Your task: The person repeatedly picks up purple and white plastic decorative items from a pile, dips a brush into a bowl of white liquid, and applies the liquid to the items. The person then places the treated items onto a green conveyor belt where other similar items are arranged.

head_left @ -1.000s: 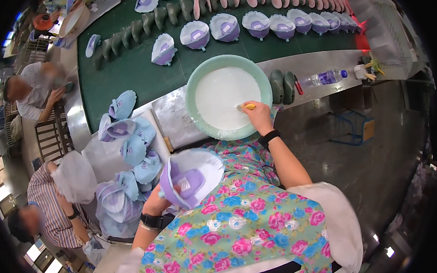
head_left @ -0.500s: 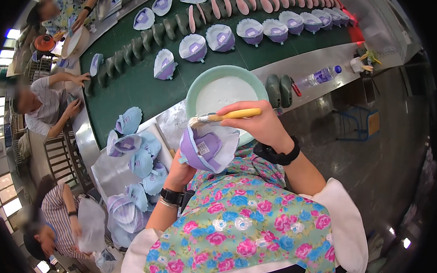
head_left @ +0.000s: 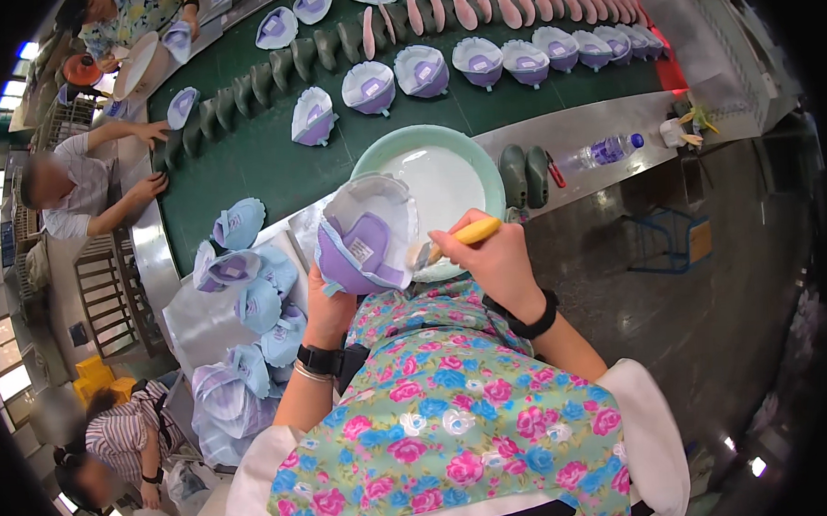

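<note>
My left hand (head_left: 331,308) grips a cupped purple-and-white cloth upper (head_left: 365,237), seemingly part-brushed; my right hand (head_left: 506,268), a yellow-handled bristle brush (head_left: 476,231); leftward, blue cloth uppers (head_left: 258,305) seem pending.

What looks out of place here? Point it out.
The bottle lies on its side on the metal ledge. At left, the heaped uppers overlap at odd angles, unlike the lined-up ones on the green surface.

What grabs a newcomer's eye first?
The floral apron filling the lower middle, then the pale green basin of white liquid beyond it. At the basin's near left, the left grip holds a purple-and-white shoe upper; the right grip, a yellow-handled brush by the upper's right edge. Beyond, rows of similar uppers and pink insoles cross the green tabletop.
</note>
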### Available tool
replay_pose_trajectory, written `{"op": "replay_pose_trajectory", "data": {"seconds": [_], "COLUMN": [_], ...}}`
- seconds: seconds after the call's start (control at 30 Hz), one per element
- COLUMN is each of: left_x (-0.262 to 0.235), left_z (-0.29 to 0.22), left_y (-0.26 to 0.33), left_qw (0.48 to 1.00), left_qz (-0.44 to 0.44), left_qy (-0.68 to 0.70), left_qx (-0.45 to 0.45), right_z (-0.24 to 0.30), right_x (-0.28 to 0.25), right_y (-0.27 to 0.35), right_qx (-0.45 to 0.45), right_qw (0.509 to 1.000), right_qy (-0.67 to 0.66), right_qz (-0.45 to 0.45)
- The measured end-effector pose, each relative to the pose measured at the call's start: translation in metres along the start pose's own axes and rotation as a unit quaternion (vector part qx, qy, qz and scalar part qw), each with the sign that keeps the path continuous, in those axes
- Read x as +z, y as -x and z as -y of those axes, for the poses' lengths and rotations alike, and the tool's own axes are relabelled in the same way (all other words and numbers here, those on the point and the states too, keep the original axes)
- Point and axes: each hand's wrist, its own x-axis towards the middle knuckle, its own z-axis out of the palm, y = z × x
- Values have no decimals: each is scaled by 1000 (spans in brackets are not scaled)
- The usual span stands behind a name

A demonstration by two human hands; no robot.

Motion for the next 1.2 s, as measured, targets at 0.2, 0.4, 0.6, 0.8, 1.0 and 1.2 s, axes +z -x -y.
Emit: {"op": "replay_pose_trajectory", "data": {"seconds": [0.2, 0.4, 0.6, 0.8, 1.0, 1.2], "left_x": [-4, 0, -38, 25, -4, -103], "left_z": [-1, -10, -14, -27, -7, 20], "left_y": [6, 12, 5, 17, 7, -14], "left_qw": [999, 997, 926, 910, 888, 872], "left_qz": [-12, -25, 51, -138, -2, 98], "left_qy": [21, 76, 310, 248, 243, 403], "left_qx": [26, -4, -210, -303, -391, -260], "right_z": [21, -8, 29, 66, 15, -29], "right_x": [2, -3, -5, 38, 38, 2], "right_y": [14, -35, -40, -25, -60, -45], "right_qx": [-70, -124, -158, -234, -122, 66], "right_qw": [997, 990, 987, 933, 981, 995], "right_qy": [-9, 66, 15, -52, 26, -49], "right_qz": [37, -26, 28, 269, 148, 49]}}
